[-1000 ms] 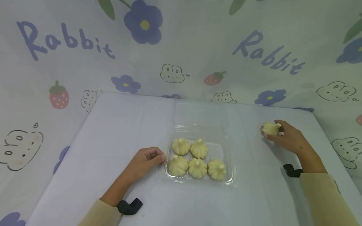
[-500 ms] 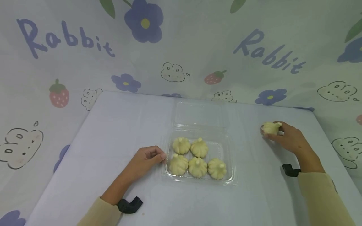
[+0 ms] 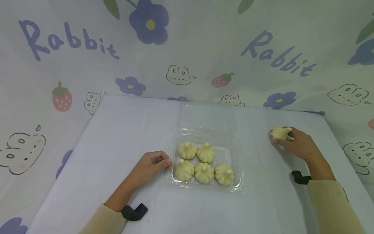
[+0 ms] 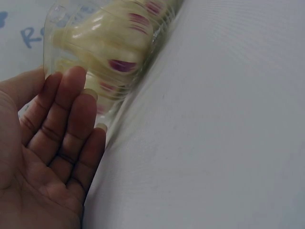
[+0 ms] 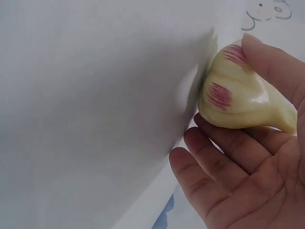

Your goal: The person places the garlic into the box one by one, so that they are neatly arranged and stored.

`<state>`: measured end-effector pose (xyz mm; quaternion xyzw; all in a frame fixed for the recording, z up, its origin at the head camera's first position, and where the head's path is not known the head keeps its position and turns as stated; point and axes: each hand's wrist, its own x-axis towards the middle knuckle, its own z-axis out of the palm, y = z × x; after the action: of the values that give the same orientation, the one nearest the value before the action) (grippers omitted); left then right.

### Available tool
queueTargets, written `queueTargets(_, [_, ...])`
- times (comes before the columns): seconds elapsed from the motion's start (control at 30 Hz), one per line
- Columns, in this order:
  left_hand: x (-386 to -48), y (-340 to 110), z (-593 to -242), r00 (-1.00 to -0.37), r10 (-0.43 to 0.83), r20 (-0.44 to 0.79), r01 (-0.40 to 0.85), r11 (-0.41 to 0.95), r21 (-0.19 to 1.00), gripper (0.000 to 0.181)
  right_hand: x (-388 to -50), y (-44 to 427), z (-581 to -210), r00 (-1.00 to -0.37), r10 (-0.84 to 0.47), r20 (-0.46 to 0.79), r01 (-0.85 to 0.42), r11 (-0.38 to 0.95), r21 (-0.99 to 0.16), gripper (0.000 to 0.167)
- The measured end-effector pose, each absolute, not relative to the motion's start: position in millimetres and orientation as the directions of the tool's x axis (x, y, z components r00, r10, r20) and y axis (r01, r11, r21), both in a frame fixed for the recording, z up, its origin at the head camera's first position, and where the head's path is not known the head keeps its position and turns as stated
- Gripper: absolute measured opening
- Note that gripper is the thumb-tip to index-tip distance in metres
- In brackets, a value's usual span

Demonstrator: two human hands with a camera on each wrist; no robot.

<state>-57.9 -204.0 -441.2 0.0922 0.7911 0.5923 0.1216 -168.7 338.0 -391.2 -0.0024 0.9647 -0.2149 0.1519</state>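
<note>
A clear plastic clamshell container (image 3: 236, 152) lies open in the middle of the table, holding several pale garlic bulbs (image 3: 204, 173). At its left edge is my left hand (image 3: 150, 167); thumb and fingertips hold the rim there. In the left wrist view the fingers (image 4: 82, 112) lie against the clear wall, with purple-marked bulbs behind it. Over on the right, my right hand (image 3: 299, 143) grips another garlic bulb (image 3: 279, 133) between thumb and fingers. The right wrist view shows this bulb (image 5: 238, 93) on its side, its stem toward the palm, at the table surface.
The container's lid (image 3: 204, 118) is folded back flat behind it. White cloth covers the table (image 3: 122, 130). A printed curtain (image 3: 193, 39) with rabbits and flowers hangs behind and at the sides. Each wrist wears a black device (image 3: 134, 212).
Almost nothing differs. The right hand stays on the garlic bulb with only a tiny shift, and the left hand keeps its place at the container.
</note>
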Motion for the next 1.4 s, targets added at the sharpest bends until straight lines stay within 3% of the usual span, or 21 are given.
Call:
queueTargets(0.57, [-58.1, -204.6, -441.6, -0.953, 0.294, -0.081, 0.005, 0.281, 0.96, 0.015, -148.7, 314.9, -369.1, -0.975, -0.076, -0.207, 0.028, 0.887, -0.46, 0.092])
queueTargets(1.03, [-58.0, -203.8, -441.4, -0.952, 0.296, -0.078, 0.006, 0.272, 0.962, 0.017, -120.1, 256.8, -328.5, -0.974, -0.226, -0.015, -0.195, 0.869, -0.455, 0.074])
queueTargets(1.4, [-57.4, -203.9, -440.2, -0.952, 0.296, -0.076, 0.005, 0.265, 0.964, 0.016, -101.8, 218.0, -321.7, -0.913, -0.394, 0.109, -0.397, 0.79, -0.467, 0.064])
